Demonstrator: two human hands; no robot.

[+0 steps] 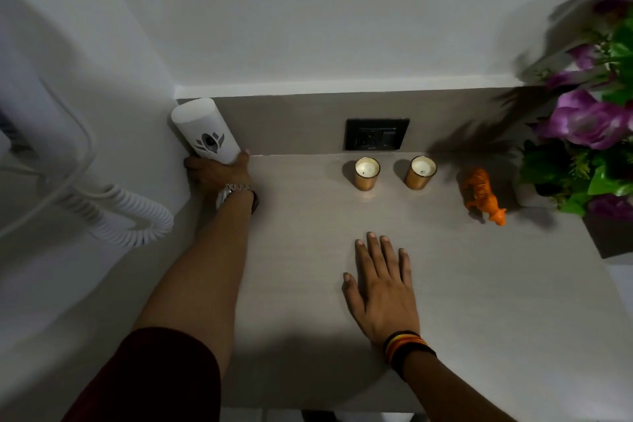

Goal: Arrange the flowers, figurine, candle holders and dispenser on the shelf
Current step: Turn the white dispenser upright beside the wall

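Note:
A white cylindrical dispenser (pixel 204 129) with a dark flower mark stands in the shelf's far left corner, and my left hand (pixel 219 173) grips its base. My right hand (pixel 382 284) lies flat on the shelf (pixel 479 301) with fingers spread, holding nothing. Two copper candle holders (pixel 366 174) (pixel 420 172) with white wax stand side by side near the back wall. To their right an orange tiger figurine (pixel 482 195) stands on the shelf. Purple flowers with green leaves (pixel 589 127) fill the far right.
A black wall socket (pixel 376 134) sits in the back panel behind the candles. A white coiled cord (pixel 130 216) and a white device hang on the wall left of the shelf. The shelf's front edge runs just below my forearms.

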